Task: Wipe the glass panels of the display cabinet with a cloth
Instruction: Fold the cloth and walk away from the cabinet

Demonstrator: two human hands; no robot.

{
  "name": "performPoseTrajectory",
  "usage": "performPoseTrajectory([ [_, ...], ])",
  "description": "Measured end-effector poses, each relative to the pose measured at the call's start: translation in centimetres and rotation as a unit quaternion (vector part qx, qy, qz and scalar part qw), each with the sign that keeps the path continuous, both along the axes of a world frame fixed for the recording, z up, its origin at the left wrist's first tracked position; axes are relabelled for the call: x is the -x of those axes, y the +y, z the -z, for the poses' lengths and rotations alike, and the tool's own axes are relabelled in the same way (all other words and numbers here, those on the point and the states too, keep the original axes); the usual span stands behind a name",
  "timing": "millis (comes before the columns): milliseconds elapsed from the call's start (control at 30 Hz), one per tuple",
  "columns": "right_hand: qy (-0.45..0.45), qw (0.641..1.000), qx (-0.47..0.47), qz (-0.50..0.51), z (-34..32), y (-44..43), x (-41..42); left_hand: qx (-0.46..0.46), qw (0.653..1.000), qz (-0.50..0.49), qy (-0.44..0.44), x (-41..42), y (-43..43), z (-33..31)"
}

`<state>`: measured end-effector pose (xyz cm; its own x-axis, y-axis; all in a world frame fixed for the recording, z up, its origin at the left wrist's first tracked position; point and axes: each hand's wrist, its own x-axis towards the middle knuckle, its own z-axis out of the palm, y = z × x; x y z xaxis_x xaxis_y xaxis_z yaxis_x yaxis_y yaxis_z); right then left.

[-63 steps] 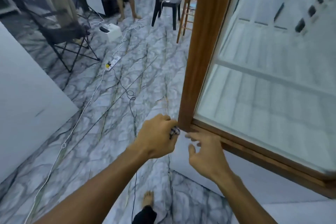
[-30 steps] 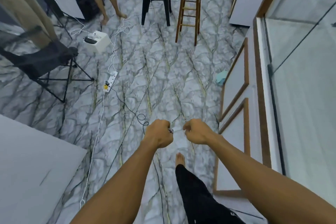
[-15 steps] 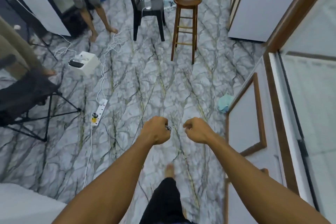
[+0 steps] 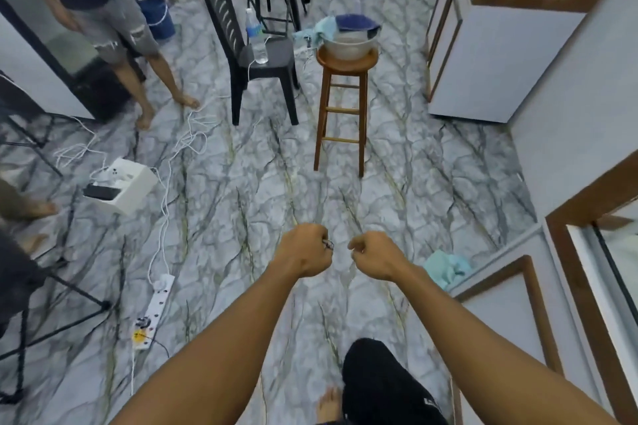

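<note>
Both arms stretch forward to mid-frame, side by side. The left hand (image 4: 303, 250) is fisted round a scrap of cloth (image 4: 328, 244). The right hand (image 4: 374, 255) is curled tight, with nothing showing in it.

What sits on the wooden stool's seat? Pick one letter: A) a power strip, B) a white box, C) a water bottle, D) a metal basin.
D: the metal basin rests on the wooden stool, while the water bottle stands on the black chair.

Two hands (image 4: 303, 254) (image 4: 377, 256), one wooden stool (image 4: 345, 65), one bottle (image 4: 257, 40)
</note>
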<state>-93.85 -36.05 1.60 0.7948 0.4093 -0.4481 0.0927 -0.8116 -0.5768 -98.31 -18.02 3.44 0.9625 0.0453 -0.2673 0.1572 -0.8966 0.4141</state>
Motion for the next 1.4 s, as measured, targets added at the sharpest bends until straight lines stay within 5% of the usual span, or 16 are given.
performPoseTrajectory([
  [667,-0.013,0.999,-0.041,0.016,-1.4,10.6,-54.9,0.024,0.996,0.015,-0.087,-55.8,8.7,-0.1],
  [800,0.006,0.988,-0.116,0.106,-0.6,12.4,-65.0,0.029,0.991,0.023,-0.125,-66.9,10.6,0.8],
  [900,0.074,0.937,-0.233,0.249,-1.3,13.9,-71.2,0.055,0.987,0.025,-0.151,-74.0,11.3,1.5],
  [1067,0.11,0.868,-0.335,0.35,-0.4,15.8,-79.5,0.095,0.982,0.019,-0.161,-82.6,11.9,2.7],
  [1267,0.08,0.878,-0.3,0.364,1.1,16.5,-85.3,0.139,0.976,0.026,-0.164,-87.9,12.5,4.9],
  [1400,0.025,0.917,-0.229,0.325,2.9,15.4,-86.8,0.143,0.978,0.056,-0.138,-89.2,12.9,6.2],
])
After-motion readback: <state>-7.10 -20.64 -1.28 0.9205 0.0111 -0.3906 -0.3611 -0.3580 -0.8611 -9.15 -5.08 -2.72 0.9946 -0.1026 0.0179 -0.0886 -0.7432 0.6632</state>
